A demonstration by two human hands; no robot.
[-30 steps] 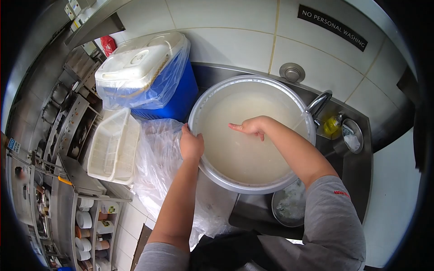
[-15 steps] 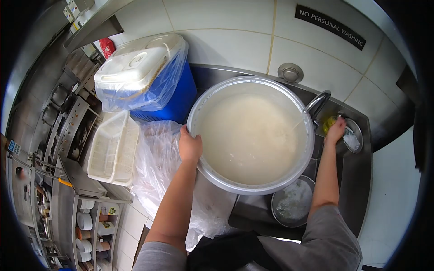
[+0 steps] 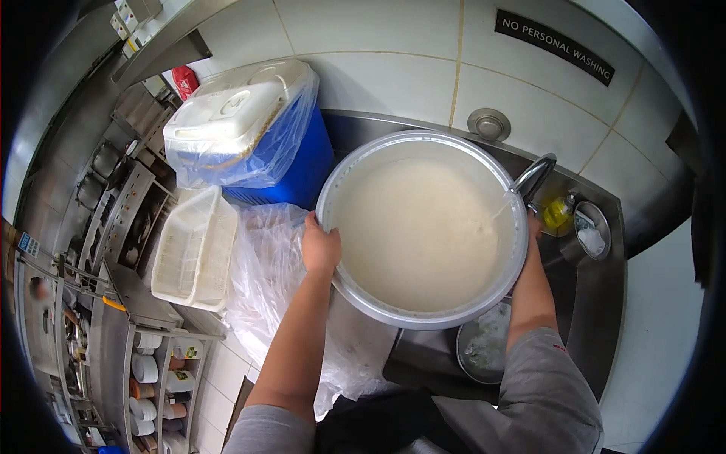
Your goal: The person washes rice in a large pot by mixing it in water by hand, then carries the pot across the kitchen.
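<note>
A: What's nearest?
B: The grey right sleeve (image 3: 548, 382), lower right, with red lettering too small to read.

A: And the hands?
B: The left hand (image 3: 322, 246) is closed on the left rim of the big metal pot (image 3: 423, 321), mid-frame, which holds cloudy liquid (image 3: 416, 234). The right hand (image 3: 534, 225) is beside the right rim and partly hidden; I can't tell its grip.

A: Any room around the pot?
B: Bare metal in the sink (image 3: 586, 303), between the right forearm and the sink's right edge. Below the pot, its rim partly covers a bowl (image 3: 484, 352). Plastic sheeting (image 3: 265, 280) crowds the left, with a white basket (image 3: 193, 250) beyond.

A: Farther up?
B: The tap (image 3: 538, 172) reaches over the right rim, near a yellow bottle (image 3: 557, 215) and a metal container (image 3: 594, 231). Upper left, a blue bin (image 3: 302, 166) stands close behind the pot.

A: Readable words?
B: The wall sign (image 3: 554, 47), upper right: "NO PERSONAL WASHING".
</note>
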